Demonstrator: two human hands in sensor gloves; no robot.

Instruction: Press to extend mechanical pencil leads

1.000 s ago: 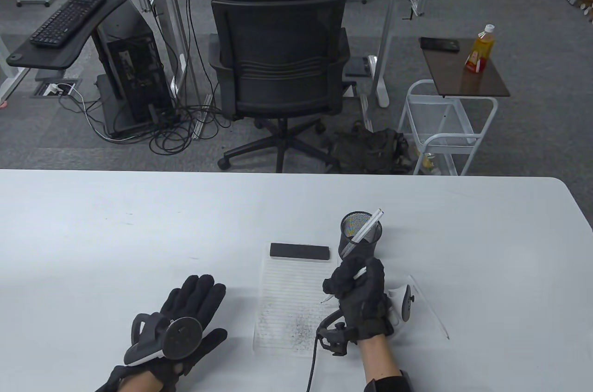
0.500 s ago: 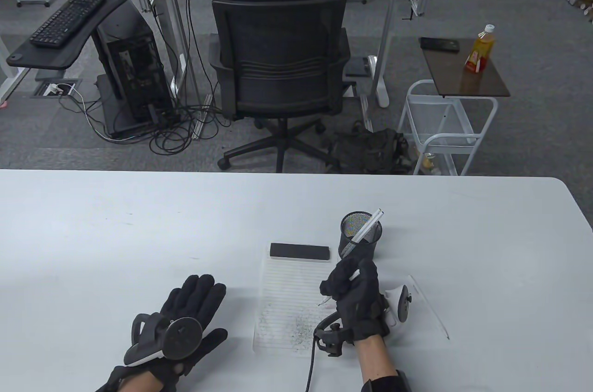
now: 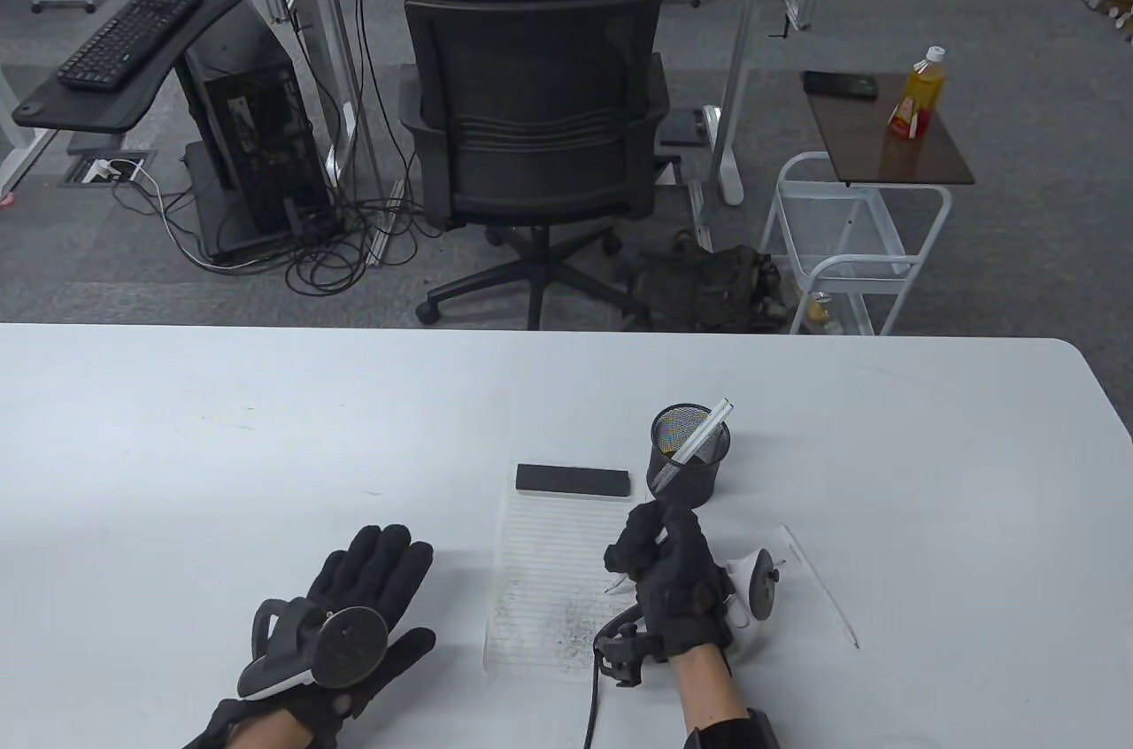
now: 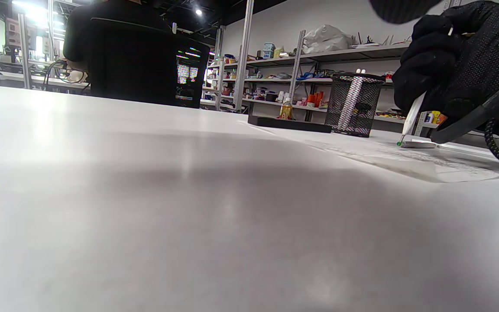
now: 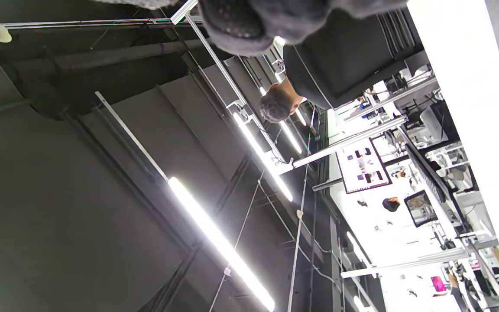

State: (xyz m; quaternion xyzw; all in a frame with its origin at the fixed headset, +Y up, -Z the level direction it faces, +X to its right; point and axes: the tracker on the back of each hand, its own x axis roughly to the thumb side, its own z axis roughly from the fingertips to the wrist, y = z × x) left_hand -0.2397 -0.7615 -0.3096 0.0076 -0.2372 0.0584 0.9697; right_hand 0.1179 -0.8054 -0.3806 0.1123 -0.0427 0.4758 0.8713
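My right hand (image 3: 659, 559) grips a white mechanical pencil (image 3: 617, 582) in a fist, tip down just above the lined notepad (image 3: 549, 572). The left wrist view shows the same pencil (image 4: 410, 117) slanting down from the right hand (image 4: 444, 73), its tip close to the paper. A black mesh pen cup (image 3: 689, 457) with white pencils stands just beyond the hand. Another white pencil (image 3: 819, 585) lies on the table right of the hand. My left hand (image 3: 372, 581) rests flat and empty on the table (image 3: 221, 448), palm down.
A black rectangular block (image 3: 573, 481) lies across the top of the notepad. Dark specks are scattered on the pad's lower part. A black cable (image 3: 595, 696) runs from the right wrist toward the table's near edge. The right wrist view points up at the ceiling.
My right hand has shifted a little left and nearer with the pencil, turning so the tracker faces further right. The left hand has not moved.
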